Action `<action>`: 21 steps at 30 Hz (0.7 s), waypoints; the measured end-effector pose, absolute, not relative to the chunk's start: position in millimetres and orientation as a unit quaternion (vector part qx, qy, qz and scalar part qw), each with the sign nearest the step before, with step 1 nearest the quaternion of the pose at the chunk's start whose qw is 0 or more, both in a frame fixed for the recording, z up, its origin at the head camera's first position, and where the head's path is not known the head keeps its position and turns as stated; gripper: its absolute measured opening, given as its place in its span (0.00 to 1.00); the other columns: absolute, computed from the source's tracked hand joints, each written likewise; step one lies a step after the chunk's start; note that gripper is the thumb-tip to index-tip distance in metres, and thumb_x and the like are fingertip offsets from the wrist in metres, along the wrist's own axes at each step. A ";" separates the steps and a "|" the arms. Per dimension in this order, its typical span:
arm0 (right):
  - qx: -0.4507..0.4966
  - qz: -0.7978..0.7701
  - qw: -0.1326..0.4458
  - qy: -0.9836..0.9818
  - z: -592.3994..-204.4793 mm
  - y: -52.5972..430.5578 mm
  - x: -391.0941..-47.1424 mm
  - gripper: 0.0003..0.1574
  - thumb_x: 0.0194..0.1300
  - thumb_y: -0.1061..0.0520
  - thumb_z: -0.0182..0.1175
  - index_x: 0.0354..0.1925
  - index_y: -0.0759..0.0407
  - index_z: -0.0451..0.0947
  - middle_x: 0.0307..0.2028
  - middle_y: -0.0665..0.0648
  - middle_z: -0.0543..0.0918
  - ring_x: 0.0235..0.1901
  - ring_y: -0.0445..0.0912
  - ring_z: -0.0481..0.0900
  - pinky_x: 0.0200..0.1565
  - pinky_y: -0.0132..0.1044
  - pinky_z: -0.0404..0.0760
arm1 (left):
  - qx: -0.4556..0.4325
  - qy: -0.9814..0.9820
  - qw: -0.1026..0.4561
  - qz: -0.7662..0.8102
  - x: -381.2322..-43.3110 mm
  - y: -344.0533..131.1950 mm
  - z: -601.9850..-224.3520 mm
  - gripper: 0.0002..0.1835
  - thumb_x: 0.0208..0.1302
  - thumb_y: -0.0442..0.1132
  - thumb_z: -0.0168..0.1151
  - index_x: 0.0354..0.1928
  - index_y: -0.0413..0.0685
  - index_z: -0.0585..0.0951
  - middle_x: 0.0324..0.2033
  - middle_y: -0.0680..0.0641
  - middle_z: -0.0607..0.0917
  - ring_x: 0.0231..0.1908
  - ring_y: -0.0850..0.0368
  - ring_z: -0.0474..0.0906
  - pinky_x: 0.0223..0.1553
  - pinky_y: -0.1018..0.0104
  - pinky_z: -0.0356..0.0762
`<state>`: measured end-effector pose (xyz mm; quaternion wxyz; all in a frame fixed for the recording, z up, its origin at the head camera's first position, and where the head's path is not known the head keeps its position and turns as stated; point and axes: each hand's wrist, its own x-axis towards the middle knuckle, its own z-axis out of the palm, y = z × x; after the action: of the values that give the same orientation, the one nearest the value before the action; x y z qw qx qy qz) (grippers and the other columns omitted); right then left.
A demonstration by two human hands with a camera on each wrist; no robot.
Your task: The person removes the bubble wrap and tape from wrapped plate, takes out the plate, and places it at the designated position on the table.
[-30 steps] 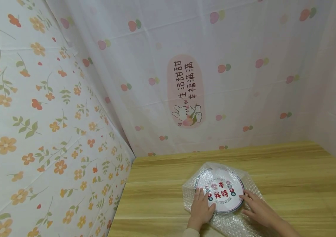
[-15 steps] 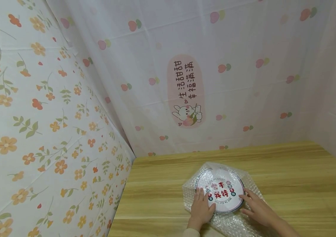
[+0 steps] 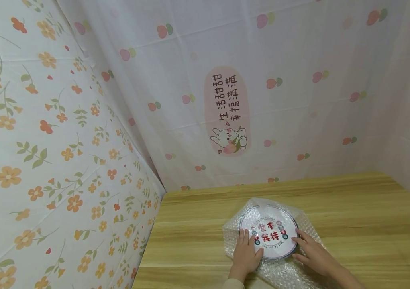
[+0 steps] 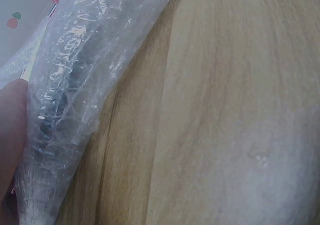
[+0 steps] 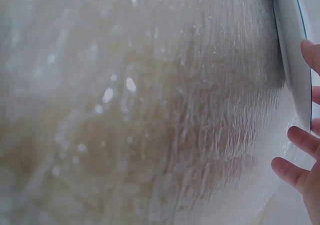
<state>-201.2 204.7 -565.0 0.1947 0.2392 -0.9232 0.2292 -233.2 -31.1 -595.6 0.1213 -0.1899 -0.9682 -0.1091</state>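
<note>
Plate: a round white plate with red characters at its centre, small dark roundels to either side and a dark line at the rim; it lies face up on the bubble wrap, between the two hands.
Bubble wrap: a clear sheet of bubble wrap spreads under and around the plate, with a corner pointing away from the person; the plate's left part looks hazy, seemingly beneath the film.
Left hand: the left hand rests on the near left side of the plate, fingers extended, thumb spread, not clenched round anything.
Right hand: the right hand is at the plate's right edge, fingers loose and spread; some fingertips touch the rim, others stand apart from it in the right wrist view.
Worktop: a wood-grain worktop carries the plate and wrap.
Sleeve: a pale sleeve shows at the left wrist.
Cloths: a flowered cloth hangs at left; a fruit-print cloth at the back bears a pink rabbit panel.
</note>
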 end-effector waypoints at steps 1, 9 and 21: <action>0.240 0.230 0.194 -0.923 -565.0 204.7 -201.2 0.28 0.45 0.52 0.68 0.42 0.67 0.76 0.50 0.74 0.69 0.46 0.65 0.71 0.41 0.56 0.72 | -0.191 -0.968 0.126 -0.108 -233.7 -31.0 -597.0 0.27 0.60 0.56 0.45 0.53 0.43 0.74 0.58 0.39 0.68 0.62 0.46 0.55 0.58 0.58 0.59; 0.228 0.241 0.164 -0.929 -564.0 203.7 -203.3 0.28 0.47 0.52 0.67 0.44 0.68 0.75 0.52 0.74 0.68 0.48 0.66 0.70 0.43 0.56 0.71 | -0.193 -0.966 0.127 -0.114 -233.1 -30.3 -594.2 0.27 0.60 0.55 0.46 0.52 0.42 0.74 0.57 0.38 0.68 0.61 0.44 0.56 0.57 0.58 0.59; 0.219 0.241 0.129 -0.937 -563.8 203.7 -207.1 0.29 0.48 0.51 0.66 0.45 0.69 0.75 0.52 0.75 0.67 0.49 0.66 0.69 0.45 0.57 0.70 | -0.184 -0.973 0.094 -0.103 -230.2 -31.3 -587.6 0.29 0.61 0.56 0.44 0.55 0.42 0.72 0.59 0.39 0.66 0.63 0.45 0.53 0.59 0.60 0.56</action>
<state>-207.1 203.7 -563.8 0.1293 0.2188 -0.9367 0.2408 -230.2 -31.3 -587.6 0.0942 -0.1838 -0.9730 -0.1032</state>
